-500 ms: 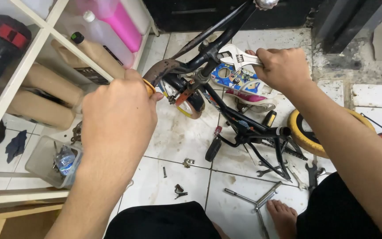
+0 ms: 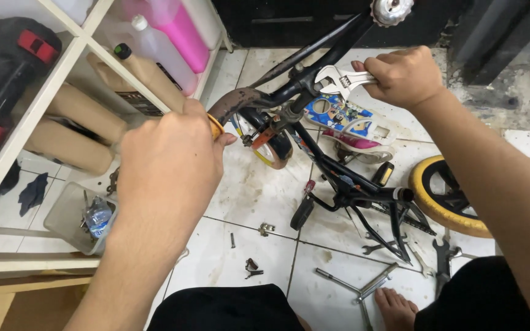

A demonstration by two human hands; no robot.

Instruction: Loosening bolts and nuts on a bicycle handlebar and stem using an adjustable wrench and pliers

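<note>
A small black bicycle frame (image 2: 338,178) lies upside down on the white tiled floor. My left hand (image 2: 167,165) is closed around the orange-tipped end of the rusty handlebar (image 2: 240,101) at centre left. My right hand (image 2: 403,76) grips the handle of a silver adjustable wrench (image 2: 338,78), whose jaw sits at the frame's stem joint. A colourful printed plate (image 2: 345,119) hangs below the wrench. The small front wheel (image 2: 274,150) shows under the stem.
A yellow-tyred wheel (image 2: 443,196) lies at the right. Loose bolts (image 2: 265,230), a cross wrench (image 2: 363,285) and a spanner (image 2: 443,257) scatter the floor near my bare foot (image 2: 394,306). A white shelf (image 2: 75,58) at left holds bottles, a pink jug and a black case.
The view has shifted a little. My right hand with the wrench sits slightly farther right and up; my left hand keeps its hold on the handlebar end.
</note>
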